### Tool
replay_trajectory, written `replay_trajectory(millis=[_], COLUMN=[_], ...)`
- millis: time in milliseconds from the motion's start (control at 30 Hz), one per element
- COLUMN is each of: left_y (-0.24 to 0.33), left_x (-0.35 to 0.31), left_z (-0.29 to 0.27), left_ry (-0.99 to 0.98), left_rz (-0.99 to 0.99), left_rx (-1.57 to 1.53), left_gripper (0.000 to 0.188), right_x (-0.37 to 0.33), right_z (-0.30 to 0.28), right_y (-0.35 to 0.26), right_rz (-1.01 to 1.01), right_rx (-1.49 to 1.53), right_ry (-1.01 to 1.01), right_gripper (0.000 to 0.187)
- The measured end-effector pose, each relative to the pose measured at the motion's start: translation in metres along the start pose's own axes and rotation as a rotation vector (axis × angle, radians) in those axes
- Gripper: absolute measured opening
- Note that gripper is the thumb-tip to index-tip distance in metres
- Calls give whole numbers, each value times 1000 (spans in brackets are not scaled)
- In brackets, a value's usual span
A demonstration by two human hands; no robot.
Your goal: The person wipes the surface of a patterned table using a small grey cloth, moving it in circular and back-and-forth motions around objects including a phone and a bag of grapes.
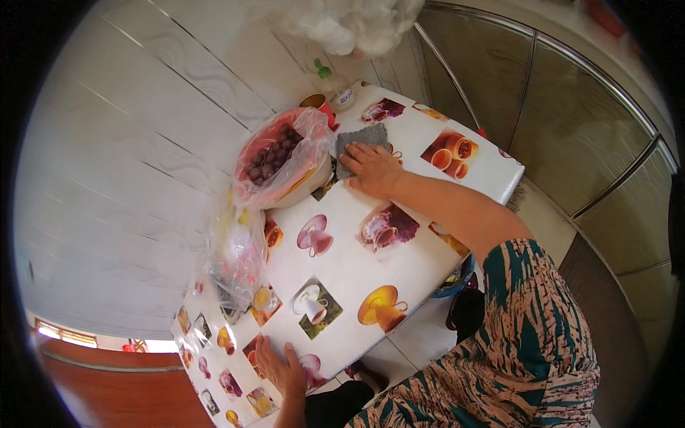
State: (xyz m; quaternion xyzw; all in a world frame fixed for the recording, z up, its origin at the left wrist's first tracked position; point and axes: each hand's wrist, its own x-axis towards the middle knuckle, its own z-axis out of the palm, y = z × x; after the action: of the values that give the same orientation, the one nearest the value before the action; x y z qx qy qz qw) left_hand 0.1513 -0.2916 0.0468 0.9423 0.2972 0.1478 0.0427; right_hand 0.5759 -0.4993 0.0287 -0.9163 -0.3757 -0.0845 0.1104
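Observation:
My right hand (372,168) lies flat on a grey cloth (362,137), pressing it to the tabletop beside a basin. The cloth spreads out beyond my fingertips. My left hand (280,367) rests on the near part of the table (349,285), palm down with the thumb apart, and no object shows in it. A white tablecloth printed with cups covers this table. Just left of the cloth stands the basin (298,191), lined with a clear plastic bag and filled with dark round grapes (275,155).
Behind the basin are a red mug (318,105) and a clear bottle with a green top (344,97). Plastic bags (239,253) lie along the wall side. A blue bucket (457,279) stands under the right edge. White fluffy stuffing (349,21) hangs above the far end.

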Motion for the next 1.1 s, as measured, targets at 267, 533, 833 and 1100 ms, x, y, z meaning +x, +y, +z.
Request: replay_trajectory(millis=[267,533,833,1100], left_y=[-4,-18,-26,-19], left_x=[-1,0,2,2], left_z=[-2,14,31,36], left_ry=[4,43,166,149], left_rz=[26,42,91,13], left_rx=[40,63,36,16], left_gripper=[52,54,54,57], right_x=[4,-99,-218,-263], right_z=[-16,-33,-49,-36], right_y=[76,109,77,-26], right_rz=[266,334,374,306], right_rx=[-116,-200,-224,-102], right_ry=[28,95,251,277], right_gripper=[67,73,68,73])
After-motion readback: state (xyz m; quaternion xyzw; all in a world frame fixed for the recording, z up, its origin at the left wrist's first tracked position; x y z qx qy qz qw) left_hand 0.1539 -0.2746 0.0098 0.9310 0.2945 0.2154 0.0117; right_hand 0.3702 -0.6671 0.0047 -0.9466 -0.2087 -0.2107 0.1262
